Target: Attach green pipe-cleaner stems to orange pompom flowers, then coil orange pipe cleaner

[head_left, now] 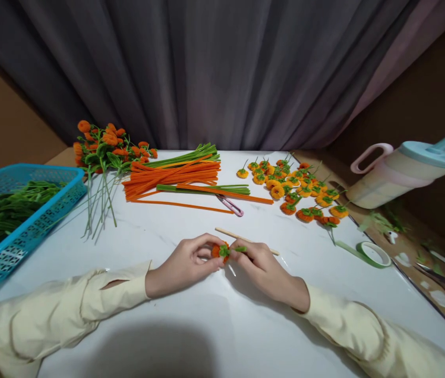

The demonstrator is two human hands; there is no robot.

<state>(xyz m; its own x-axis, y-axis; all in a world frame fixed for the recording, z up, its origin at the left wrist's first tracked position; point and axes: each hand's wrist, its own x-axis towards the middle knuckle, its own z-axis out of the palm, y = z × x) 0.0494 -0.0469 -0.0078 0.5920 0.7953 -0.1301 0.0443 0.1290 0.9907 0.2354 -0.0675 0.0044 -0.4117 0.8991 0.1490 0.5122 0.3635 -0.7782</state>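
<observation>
Dozens of finished orange puffs (297, 191) lie at 1 o'clock, unused pipe cleaners (175, 176) at 12, while left hand (185, 265) and right hand (264, 268) pinch 1 unfinished puff (221, 251), fingertips closed.

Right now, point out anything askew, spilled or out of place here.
Nothing damaged. Green scraps litter the wooden edge at right, and the green tape roll trails an unwound end; the rest lies in sorted groups.

Fuzzy pipe cleaners (175, 176), glossy white table (191, 325), plastic mesh basket (29, 226).
</observation>
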